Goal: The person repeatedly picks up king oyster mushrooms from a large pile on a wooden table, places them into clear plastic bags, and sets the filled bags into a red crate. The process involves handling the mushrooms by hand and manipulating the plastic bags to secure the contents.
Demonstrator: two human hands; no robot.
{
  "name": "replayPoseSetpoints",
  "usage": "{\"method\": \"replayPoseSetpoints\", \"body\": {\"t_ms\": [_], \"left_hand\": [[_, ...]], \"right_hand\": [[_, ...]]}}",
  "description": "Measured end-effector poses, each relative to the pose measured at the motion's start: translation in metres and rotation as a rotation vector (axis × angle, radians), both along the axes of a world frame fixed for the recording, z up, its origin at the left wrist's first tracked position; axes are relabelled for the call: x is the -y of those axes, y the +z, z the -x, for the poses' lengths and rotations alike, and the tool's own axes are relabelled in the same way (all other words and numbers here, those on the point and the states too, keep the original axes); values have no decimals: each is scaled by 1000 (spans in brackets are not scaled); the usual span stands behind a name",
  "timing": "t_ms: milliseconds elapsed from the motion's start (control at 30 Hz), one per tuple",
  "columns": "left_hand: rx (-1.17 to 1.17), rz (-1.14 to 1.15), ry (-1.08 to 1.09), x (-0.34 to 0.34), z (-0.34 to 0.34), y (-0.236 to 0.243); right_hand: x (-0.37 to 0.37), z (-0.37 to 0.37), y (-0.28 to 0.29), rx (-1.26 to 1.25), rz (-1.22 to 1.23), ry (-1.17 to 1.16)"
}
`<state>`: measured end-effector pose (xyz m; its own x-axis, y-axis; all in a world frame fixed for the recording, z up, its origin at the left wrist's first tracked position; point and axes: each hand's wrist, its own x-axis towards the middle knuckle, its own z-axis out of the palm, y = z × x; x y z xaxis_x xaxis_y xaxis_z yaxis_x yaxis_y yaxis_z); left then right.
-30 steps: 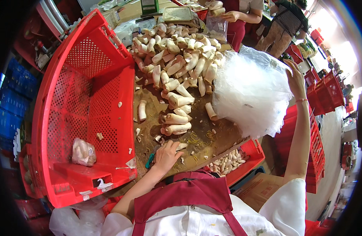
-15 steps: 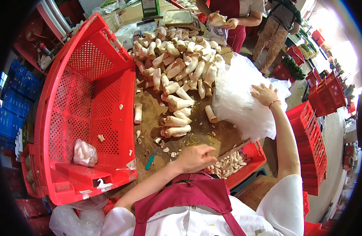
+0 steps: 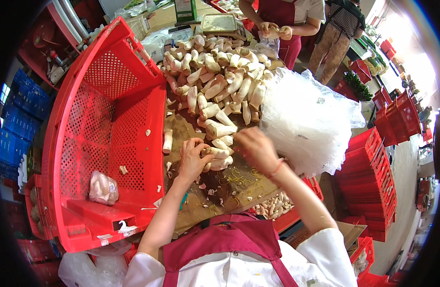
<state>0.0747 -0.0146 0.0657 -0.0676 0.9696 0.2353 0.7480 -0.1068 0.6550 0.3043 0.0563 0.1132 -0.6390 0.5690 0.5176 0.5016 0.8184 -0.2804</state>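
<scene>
Over the brown tabletop, my left hand (image 3: 193,158) grips the left end of a king oyster mushroom (image 3: 219,153) in the near end of the heap. My right hand (image 3: 256,148) hovers just right of the same mushrooms, smeared by motion, so its fingers are unclear. A large pile of king oyster mushrooms (image 3: 215,71) spreads beyond both hands. To the right lies a stack of clear plastic bags (image 3: 306,122), touched by neither hand. Yellow rubber bands (image 3: 236,178) and trimmed bits are scattered nearer me. A teal handle (image 3: 183,201) shows partly behind my left forearm.
At left, a big red crate (image 3: 76,143) on its side holds one bagged bundle of mushrooms (image 3: 103,187). A scale (image 3: 219,23) stands beyond the pile. A co-worker's hands (image 3: 277,31) hold a mushroom. Stacked red crates (image 3: 368,182) stand right; a red bin (image 3: 289,217) holds trimmings.
My right hand has left the plastic bags and come left to the mushrooms. My left hand has moved forward from the table's near edge and taken hold of a mushroom.
</scene>
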Motion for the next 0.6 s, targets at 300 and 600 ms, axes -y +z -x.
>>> {"method": "replayPoseSetpoints", "body": {"t_ms": [300,600], "left_hand": [[64,93,24,6,31,16],[182,240,68,13,33,-12]], "right_hand": [[24,29,-40,-204,401,-150],[47,-59,24,74,1044,-102]]}}
